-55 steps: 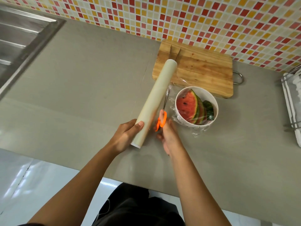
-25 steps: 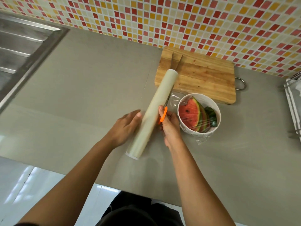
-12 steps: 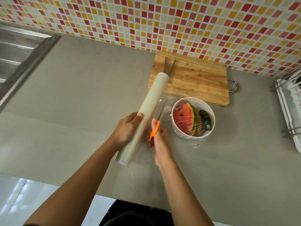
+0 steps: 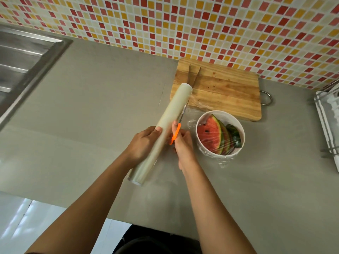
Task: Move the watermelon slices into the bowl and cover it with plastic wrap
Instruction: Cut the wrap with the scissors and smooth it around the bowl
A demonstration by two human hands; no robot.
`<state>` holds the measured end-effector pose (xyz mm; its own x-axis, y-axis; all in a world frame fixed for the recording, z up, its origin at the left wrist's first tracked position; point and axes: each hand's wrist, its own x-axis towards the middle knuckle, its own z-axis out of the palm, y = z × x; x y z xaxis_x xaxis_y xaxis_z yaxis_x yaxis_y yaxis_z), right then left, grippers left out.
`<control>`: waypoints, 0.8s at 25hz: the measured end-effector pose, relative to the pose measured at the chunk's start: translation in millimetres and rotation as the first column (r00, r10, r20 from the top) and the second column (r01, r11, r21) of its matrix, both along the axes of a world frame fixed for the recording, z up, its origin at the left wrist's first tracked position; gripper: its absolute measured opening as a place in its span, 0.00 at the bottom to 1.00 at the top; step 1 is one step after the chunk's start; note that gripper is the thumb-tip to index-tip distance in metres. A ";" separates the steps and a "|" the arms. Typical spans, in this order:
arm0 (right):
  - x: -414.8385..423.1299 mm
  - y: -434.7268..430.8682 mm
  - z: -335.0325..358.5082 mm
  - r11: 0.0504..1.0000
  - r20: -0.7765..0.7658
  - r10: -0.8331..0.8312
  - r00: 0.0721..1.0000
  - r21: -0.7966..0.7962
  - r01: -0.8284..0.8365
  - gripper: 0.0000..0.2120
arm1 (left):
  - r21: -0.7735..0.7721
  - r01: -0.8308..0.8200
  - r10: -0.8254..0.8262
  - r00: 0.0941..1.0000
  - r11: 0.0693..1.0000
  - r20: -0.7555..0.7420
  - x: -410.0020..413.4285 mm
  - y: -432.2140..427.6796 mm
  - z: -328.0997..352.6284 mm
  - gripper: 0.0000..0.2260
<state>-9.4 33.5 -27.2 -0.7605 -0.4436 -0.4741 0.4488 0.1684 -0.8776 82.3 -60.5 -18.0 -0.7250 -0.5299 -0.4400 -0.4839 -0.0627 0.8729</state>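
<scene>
Your white bowl (image 4: 222, 114) stands right of centre on the counter. The watermelon slices (image 4: 211, 136) stand on edge inside it, red flesh facing left, green rinds to the right. Clear film (image 4: 224, 162) is stretched over its top, and loose edges crumple round its base. Just left of the bowl, your left hand (image 4: 143, 143) grips the long, pale roll of plastic wrap (image 4: 170, 123), which slants from near left to far right.

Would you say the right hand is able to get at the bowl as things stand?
Likely yes: the bowl sits just beside the right hand with nothing between, but that hand grips the orange scissors and must put them down first.
</scene>
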 end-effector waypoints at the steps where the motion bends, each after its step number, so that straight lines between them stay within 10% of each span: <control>1: 0.8 -0.4 -2.8 0.999 -0.014 -0.010 1.000 -0.041 0.009 0.17 | -0.005 -0.001 0.001 1.000 1.000 -0.001 0.9 -0.5 0.0 0.17; 20: -13.3 -34.5 1.0 0.999 -0.036 -0.042 0.999 -0.028 0.041 0.18 | -0.141 0.045 -0.033 0.996 0.989 0.083 37.6 -32.8 -10.9 0.14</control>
<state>-22.7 -1.1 -26.3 -0.7948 -0.4240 -0.4342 0.4228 0.1264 -0.8973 119.9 -93.4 -28.8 -0.7119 -0.5632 -0.4195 -0.5521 0.0798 0.8300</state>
